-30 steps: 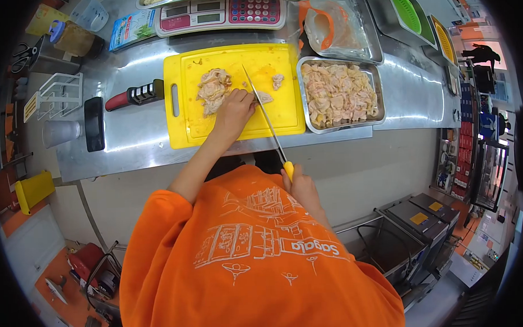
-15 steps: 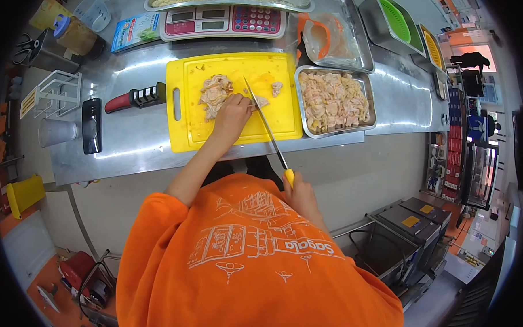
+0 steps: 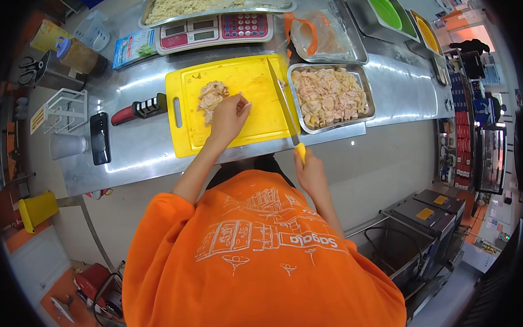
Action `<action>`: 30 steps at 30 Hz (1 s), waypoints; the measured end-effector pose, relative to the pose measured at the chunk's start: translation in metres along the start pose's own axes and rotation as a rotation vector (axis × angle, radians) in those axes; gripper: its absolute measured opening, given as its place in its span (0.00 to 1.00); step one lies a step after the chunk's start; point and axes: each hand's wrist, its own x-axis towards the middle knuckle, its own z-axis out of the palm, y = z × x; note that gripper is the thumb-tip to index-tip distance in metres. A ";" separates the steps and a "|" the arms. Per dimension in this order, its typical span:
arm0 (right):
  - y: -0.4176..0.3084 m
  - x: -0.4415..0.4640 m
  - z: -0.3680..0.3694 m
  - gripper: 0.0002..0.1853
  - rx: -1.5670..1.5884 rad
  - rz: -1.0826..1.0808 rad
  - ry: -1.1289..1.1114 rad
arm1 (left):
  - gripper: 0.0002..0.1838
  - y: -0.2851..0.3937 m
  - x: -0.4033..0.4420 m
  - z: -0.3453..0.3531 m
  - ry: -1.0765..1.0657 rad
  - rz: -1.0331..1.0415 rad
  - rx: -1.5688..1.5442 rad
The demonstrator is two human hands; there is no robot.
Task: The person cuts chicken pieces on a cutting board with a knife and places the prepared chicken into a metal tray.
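Observation:
A yellow cutting board (image 3: 254, 126) lies near the table's front edge, with a pile of pale raw meat (image 3: 212, 97) on its left half. Just right of that pile is my left hand (image 3: 231, 114), fingers pinched on a small piece of meat that barely shows. My right hand (image 3: 311, 168) grips the yellow handle of a long knife (image 3: 283, 99). The blade points away from me over the board's right side and partly hides a small meat bit there. Beside the board on the right, a metal tray (image 3: 370, 96) holds many cut meat pieces.
Behind the board stand a scale (image 3: 214, 33) and a tray of pale crumbly food (image 3: 144, 16). A knife sharpener (image 3: 138, 109), a black phone (image 3: 100, 138) and a white rack (image 3: 61, 111) are on the left. A plastic bag (image 3: 320, 37) lies behind the meat tray.
The knife and my right hand have moved right, away from my left hand. My left hand has lifted slightly with the small piece. The view has shifted a little.

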 end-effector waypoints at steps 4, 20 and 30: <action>0.007 0.006 0.004 0.18 0.054 -0.019 -0.001 | 0.07 0.005 0.014 0.017 0.147 -0.076 -0.628; -0.004 -0.005 0.006 0.19 0.058 -0.014 -0.146 | 0.09 -0.014 0.009 0.015 0.132 0.297 0.334; -0.008 -0.018 0.021 0.18 -0.066 -0.054 -0.178 | 0.05 -0.014 0.002 0.018 0.157 0.247 0.204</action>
